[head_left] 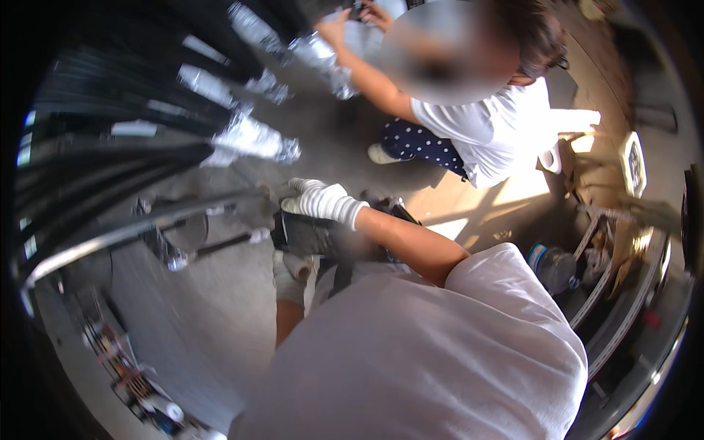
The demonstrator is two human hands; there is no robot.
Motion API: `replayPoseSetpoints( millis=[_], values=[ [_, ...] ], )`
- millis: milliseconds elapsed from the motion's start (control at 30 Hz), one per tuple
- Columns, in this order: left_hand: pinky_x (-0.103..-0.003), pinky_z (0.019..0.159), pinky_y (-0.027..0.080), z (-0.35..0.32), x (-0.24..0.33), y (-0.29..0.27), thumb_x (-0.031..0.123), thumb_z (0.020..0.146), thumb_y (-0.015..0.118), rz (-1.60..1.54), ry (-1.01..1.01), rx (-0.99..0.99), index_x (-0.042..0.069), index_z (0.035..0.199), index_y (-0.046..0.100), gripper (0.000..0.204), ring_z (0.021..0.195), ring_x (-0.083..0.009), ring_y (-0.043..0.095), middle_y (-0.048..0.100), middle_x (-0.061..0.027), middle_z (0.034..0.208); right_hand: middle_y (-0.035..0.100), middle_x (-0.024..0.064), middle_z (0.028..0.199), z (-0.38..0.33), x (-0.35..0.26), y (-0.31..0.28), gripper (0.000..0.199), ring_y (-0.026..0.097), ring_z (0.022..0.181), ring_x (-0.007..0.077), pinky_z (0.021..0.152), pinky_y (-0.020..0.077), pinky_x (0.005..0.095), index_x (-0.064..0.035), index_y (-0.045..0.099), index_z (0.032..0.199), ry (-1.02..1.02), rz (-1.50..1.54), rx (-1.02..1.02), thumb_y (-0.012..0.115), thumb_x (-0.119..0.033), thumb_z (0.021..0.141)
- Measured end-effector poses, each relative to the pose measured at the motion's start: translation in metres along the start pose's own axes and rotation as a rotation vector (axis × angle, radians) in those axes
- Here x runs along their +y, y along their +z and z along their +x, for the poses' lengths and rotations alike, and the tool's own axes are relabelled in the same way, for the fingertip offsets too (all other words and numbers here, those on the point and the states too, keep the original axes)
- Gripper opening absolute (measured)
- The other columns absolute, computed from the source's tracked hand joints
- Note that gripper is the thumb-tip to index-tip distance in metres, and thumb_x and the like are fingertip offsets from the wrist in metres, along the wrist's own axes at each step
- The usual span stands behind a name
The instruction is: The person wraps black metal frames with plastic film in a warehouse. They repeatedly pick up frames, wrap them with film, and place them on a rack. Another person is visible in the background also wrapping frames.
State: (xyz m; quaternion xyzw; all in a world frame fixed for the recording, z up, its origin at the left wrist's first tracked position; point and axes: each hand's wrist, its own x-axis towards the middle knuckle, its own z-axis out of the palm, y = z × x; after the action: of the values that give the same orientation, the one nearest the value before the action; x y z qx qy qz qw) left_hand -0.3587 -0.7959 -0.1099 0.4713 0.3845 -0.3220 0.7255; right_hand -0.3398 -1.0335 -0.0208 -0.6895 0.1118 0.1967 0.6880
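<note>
My right hand (pixel 320 202), in a white striped glove, lies over the top of a dark boxy thing (pixel 312 231), its fingers bent around the far edge. My left hand (pixel 292 270), also gloved, is curled just below the same thing; what its fingers hold is hidden. A long metal bar (pixel 139 227), blurred, runs leftward from near my right hand. Beside it lies a dark frame (pixel 176 257) whose ends are wrapped in clear film.
Several bundles of long black bars with film-wrapped ends (pixel 253 139) fill the upper left. Across from me a person in a white shirt (pixel 491 128) crouches, handling something. A large clear bottle (pixel 551 268) stands at right, near racks (pixel 601 315). Small items (pixel 139 385) line the lower left.
</note>
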Motion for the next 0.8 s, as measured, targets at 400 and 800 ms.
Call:
replayPoseSetpoints(
  millis=[400,800],
  values=[
    [-0.039,0.069,0.051,-0.038,0.001,-0.026,0.043,0.075,0.060,-0.048,0.105,0.330,0.006,0.099,0.048,0.045,0.078,-0.0263,0.058,0.056,-0.0104,0.089,0.029,0.0226,0.130,-0.078,0.011,0.085,0.086,0.036,0.115,0.0364,0.086,0.0368,0.0441,-0.0216,0.026,0.134,-0.194,-1.163,0.149,0.069,-0.020,0.060],
    [-0.049,0.063,0.052,-0.058,0.059,-0.070,0.037,0.077,0.061,-0.027,0.141,-0.113,0.011,0.101,0.048,0.038,0.080,-0.0256,0.058,0.055,-0.0075,0.090,0.061,0.0163,0.089,-0.049,-0.076,0.150,0.044,0.059,0.086,0.0291,0.079,0.0441,0.0376,-0.0057,0.063,0.093,0.077,-0.747,-0.111,0.059,-0.044,0.071]
  ],
)
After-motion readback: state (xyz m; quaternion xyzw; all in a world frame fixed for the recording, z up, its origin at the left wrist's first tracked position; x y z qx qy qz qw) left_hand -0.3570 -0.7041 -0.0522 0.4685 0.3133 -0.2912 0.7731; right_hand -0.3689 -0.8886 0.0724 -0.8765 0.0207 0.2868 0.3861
